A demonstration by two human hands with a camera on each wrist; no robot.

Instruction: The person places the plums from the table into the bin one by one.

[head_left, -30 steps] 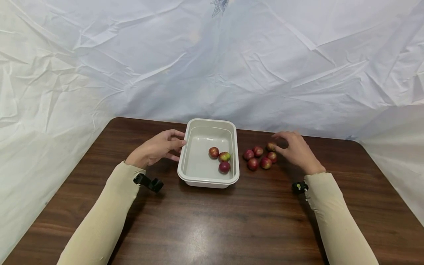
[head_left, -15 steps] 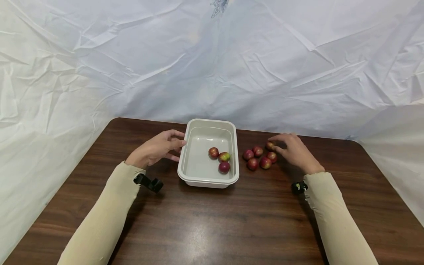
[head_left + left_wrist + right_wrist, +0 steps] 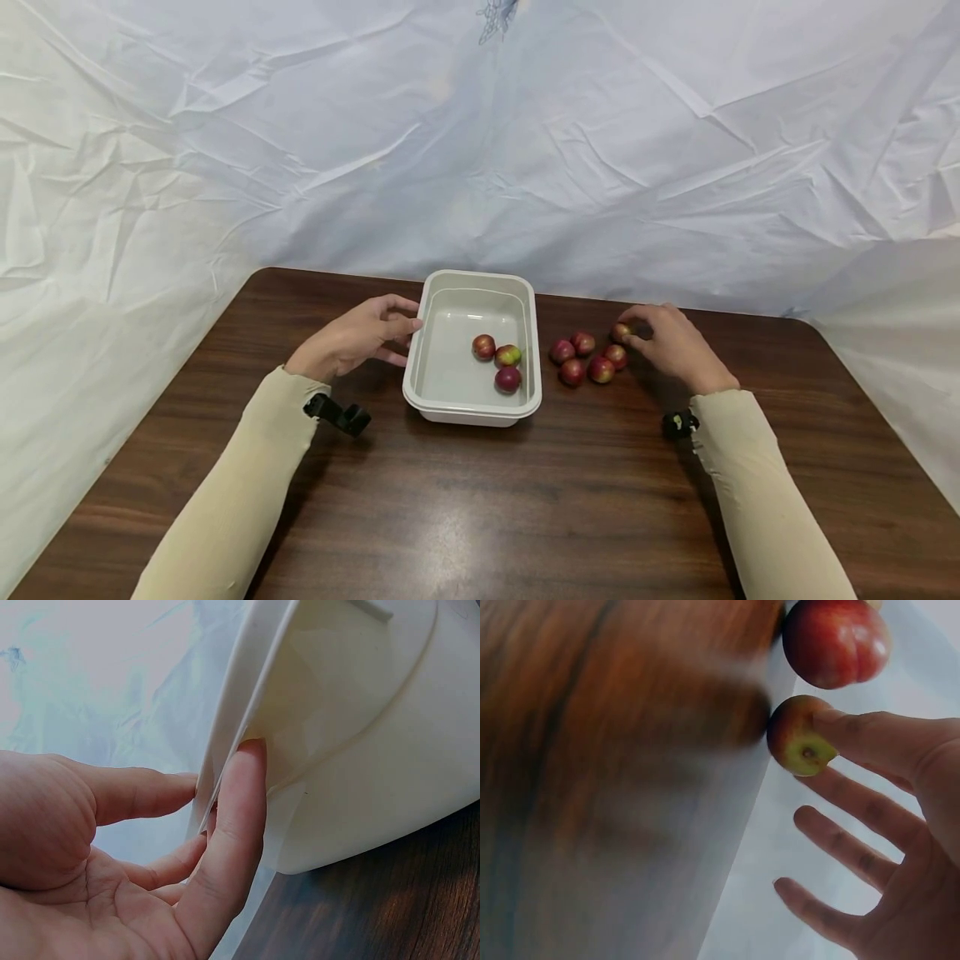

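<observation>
A white rectangular plastic tub stands on the table with three red and yellow-green plums inside. My left hand pinches the tub's left rim, the thumb on one side of it and a finger under it in the left wrist view. Right of the tub, my right hand holds a plum between thumb and index finger, low at the back of a loose group. Its other fingers are spread in the right wrist view. Several more red plums lie just left of this hand.
The dark wood table ends just behind the tub and plums, where a creased white sheet hangs. Another plum sits close to the held one in the right wrist view. Black straps with small devices circle both wrists.
My right hand closed on the rearmost plum and has shifted it slightly to the right, a bit away from the group. The left hand and the tub stay in place.
</observation>
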